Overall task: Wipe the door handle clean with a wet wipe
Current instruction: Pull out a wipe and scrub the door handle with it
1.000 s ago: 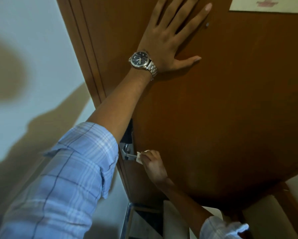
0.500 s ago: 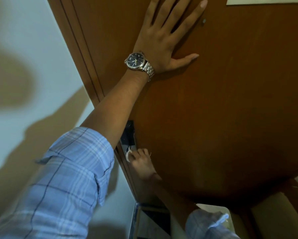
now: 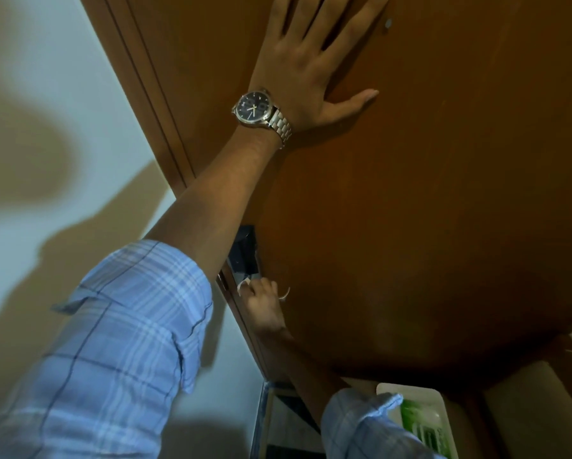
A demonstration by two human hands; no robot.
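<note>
My left hand lies flat with fingers spread on the brown wooden door, a metal watch on its wrist. Low down, my right hand is closed around the door handle, which it hides. White edges of the wet wipe peek out at the fingertips and by the knuckles. Just above the hand is the dark lock plate with a silvery lower part, at the door's left edge.
The door frame runs diagonally beside a pale wall on the left. A white and green wipes pack lies below the door at the bottom right. A dark floor strip shows under the handle.
My right hand with the wipe has slid left along the handle, from its outer end toward the lock plate. The left hand stays pressed on the door.
</note>
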